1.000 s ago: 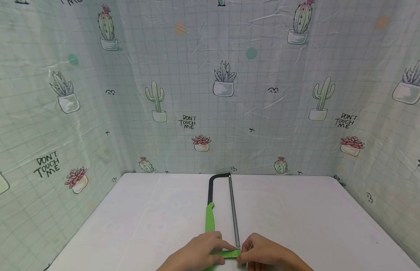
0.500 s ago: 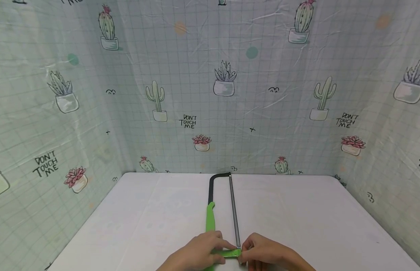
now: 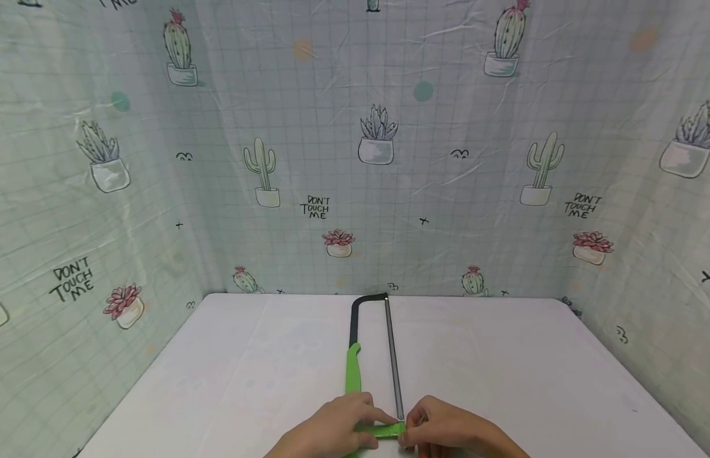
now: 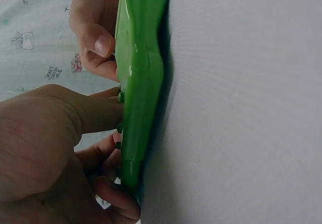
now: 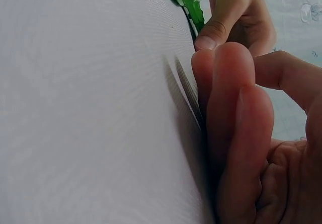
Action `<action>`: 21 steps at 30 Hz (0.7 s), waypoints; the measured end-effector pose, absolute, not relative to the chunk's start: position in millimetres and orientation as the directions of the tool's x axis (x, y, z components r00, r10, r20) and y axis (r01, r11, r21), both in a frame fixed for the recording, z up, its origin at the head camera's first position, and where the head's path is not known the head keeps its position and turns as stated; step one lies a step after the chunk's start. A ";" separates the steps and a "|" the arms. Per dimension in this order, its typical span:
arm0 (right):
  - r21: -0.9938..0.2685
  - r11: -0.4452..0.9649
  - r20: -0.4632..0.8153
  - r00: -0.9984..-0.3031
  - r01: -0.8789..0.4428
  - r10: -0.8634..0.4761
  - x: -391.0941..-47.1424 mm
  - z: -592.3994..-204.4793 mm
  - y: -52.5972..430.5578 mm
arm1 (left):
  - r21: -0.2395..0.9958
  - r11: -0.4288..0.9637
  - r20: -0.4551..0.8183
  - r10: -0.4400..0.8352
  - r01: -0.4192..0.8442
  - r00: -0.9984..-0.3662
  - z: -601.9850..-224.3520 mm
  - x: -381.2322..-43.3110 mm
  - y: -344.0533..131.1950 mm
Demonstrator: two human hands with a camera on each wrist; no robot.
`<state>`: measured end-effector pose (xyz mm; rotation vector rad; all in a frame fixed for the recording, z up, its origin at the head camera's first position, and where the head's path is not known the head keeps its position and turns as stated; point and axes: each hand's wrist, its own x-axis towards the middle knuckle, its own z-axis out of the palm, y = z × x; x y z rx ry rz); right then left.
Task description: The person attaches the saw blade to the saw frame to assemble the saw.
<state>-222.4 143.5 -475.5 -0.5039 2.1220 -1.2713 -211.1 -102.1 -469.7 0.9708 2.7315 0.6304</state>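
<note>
A hacksaw lies flat on the white table in the head view, its green handle (image 3: 353, 369) nearest me and its black frame (image 3: 354, 324) reaching toward the back. The grey blade (image 3: 393, 359) runs along its right side. My left hand (image 3: 339, 425) grips the green handle, with thumb and forefinger along its front crosspiece. At the crosspiece's right end, by the near end of the blade, my right hand (image 3: 446, 425) pinches with curled fingers; the part between its fingertips is hidden. In the left wrist view, small green studs (image 4: 119, 128) stick out of the handle beside the left fingers.
The white tabletop (image 3: 504, 362) spreads around the hacksaw. A pale grid-patterned cloth (image 3: 378, 210) printed with cacti rises behind the table and along both sides.
Both hands keep their places on the hacksaw. Only the head view has shifted very slightly.
</note>
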 end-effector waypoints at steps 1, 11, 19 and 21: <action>-0.886 0.464 -0.301 -0.742 -0.016 -0.599 -222.4 -475.3 143.6 | 0.441 0.697 -0.020 0.637 0.565 -0.771 -469.8 -211.2 -102.3; -0.907 0.421 -0.278 -0.709 -0.028 -0.648 -223.1 -477.1 145.9 | 0.437 0.700 -0.023 0.636 0.564 -0.772 -469.5 -211.4 -101.7; -0.906 0.422 -0.286 -0.697 -0.026 -0.658 -223.2 -476.4 145.4 | 0.422 0.704 -0.023 0.638 0.571 -0.770 -468.2 -211.1 -102.0; -0.908 0.419 -0.286 -0.694 -0.025 -0.661 -222.9 -476.3 145.3 | 0.428 0.704 -0.024 0.636 0.567 -0.771 -467.9 -210.5 -102.6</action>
